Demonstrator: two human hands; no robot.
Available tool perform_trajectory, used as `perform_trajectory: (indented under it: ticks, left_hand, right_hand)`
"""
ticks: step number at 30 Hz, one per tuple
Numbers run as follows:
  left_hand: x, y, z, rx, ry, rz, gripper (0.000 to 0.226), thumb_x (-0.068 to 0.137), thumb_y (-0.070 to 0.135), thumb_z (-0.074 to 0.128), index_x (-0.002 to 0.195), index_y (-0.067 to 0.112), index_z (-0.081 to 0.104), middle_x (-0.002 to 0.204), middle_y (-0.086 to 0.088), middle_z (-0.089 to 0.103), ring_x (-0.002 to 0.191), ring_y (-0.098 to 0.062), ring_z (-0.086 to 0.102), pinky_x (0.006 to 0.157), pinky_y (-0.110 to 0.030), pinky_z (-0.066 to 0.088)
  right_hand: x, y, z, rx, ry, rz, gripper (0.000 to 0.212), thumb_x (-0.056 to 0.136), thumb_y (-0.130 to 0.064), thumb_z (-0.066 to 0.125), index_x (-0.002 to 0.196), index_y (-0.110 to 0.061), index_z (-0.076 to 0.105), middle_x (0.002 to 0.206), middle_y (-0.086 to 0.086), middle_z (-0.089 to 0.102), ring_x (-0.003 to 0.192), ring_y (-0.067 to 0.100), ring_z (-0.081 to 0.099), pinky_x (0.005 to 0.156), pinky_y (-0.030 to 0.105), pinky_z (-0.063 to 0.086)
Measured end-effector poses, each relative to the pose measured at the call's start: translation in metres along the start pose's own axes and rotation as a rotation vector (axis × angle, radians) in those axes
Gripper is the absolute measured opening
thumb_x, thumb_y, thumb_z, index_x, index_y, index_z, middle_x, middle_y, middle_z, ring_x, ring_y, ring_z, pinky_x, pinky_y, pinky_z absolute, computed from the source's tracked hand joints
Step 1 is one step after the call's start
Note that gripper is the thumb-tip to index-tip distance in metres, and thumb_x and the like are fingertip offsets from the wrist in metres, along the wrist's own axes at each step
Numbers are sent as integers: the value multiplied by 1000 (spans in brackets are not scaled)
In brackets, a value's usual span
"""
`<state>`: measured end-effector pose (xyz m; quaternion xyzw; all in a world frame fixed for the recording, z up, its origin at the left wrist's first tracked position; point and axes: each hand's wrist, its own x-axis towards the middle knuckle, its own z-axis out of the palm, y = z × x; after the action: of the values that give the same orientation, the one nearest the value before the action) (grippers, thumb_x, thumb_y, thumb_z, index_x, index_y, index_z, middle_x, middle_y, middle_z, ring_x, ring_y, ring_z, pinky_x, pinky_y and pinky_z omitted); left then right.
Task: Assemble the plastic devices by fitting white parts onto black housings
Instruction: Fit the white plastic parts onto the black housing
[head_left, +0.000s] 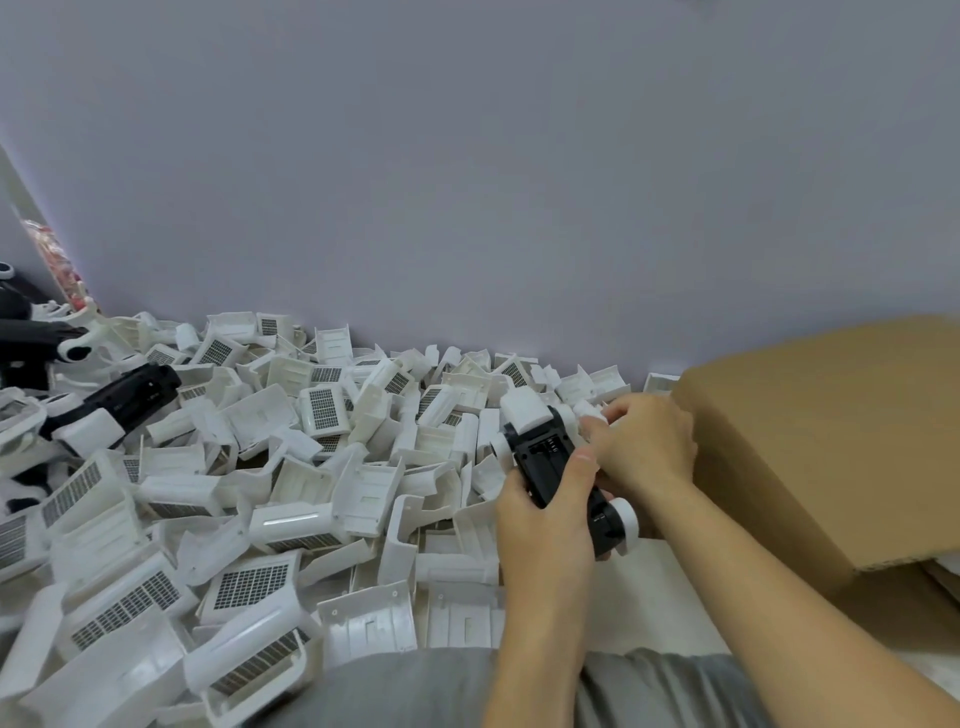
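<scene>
— Gripping the black housing (550, 467) round its middle, the left hand (545, 525) has its thumb laid across the top face. The right hand (641, 441) is curled at the far end, pinching a small white part (589, 410) against it.

— Where's the whole thing sitting?

— Held up off the floor, just beside the near left corner of the cardboard box (831, 441), over the right edge of the heap of white parts (270, 467). One white shell (524, 408) is already on the housing's upper end, and a white cap (626, 519) shows at the lower end.

— So how should the fit go?

— I'd say keep the left hand steady and let the right one line the piece up square before pressing. Forced in crooked, a thin plastic tab would likely bend or snap.

— Room to work?

— Tight on the right: the box wall stands close against the right wrist. To the left the pile runs to the wall (467, 182), with finished units (111, 405) lying near its far left edge. Open floor (654, 597) shows only close in, between the forearms and the box.
</scene>
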<state>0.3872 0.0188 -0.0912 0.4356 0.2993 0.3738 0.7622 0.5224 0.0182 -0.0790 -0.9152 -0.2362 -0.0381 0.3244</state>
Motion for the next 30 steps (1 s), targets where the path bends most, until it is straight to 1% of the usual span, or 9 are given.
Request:
perform_trajectory:
  ticks: [5,7,13,16,20,23,25,28,30]
  left_hand:
    - [-2,0,0,23,-16,-4,16,88,32,73,83,17,70,71,-3,72,63,-13,67,59,-33,53]
    - [-2,0,0,33,-18,-11,17,88,33,74,85,17,70,75,-4,74,66,-14,68,62,-35,53]
    - [-4,0,2,86,-53,3,13,88,30,74,89,18,70,76,-5,75,68,-17,69,58,-34,54]
    - [-5,-2,2,134,-82,32,15,88,30,74,94,17,70,79,-5,75,73,-18,70,71,-40,57]
    - [-8,-5,3,152,-130,33,12,92,36,68,103,32,69,93,8,78,90,-11,73,79,-30,58]
    - [-12,-3,4,114,-198,15,17,93,41,62,109,42,66,98,19,76,86,2,71,58,-10,51]
    - [-14,-2,4,104,-218,25,20,93,39,62,112,38,65,95,18,76,79,5,71,49,-6,45]
    - [-14,-2,5,108,-242,75,23,92,37,62,114,31,67,95,13,78,79,2,72,52,-7,47]
    - [-14,-3,6,109,-242,98,24,92,36,63,115,28,68,98,9,78,86,-4,74,60,-11,52]
  right_hand:
    - [-11,6,-20,346,164,3,28,94,-31,58,69,-20,61,72,-5,64,79,23,60,59,29,40]
    - [-25,11,-28,517,168,65,26,97,-34,56,76,-20,66,76,-5,68,80,19,64,58,27,42]
    - [-77,36,-39,742,119,80,33,101,-25,51,81,-29,76,77,-8,76,73,19,74,72,48,61]
    - [-90,40,-47,855,180,56,34,103,-19,48,89,-30,77,80,-8,77,70,18,76,66,38,62]
    - [-102,38,-50,982,171,14,26,104,-22,50,100,-26,75,83,-8,78,73,15,76,57,25,59]
    - [-105,35,-48,977,137,4,23,102,-22,53,97,-28,75,80,-13,77,70,5,72,51,19,55]
    - [-105,34,-46,931,138,-5,21,100,-24,56,97,-28,76,81,-16,76,72,3,72,58,26,59]
    - [-106,34,-44,838,183,-53,18,95,-31,58,96,-33,76,87,-20,75,85,2,71,77,38,61]
    - [-107,35,-42,776,205,-107,23,92,-38,56,99,-32,77,84,-23,74,83,-5,68,77,20,57]
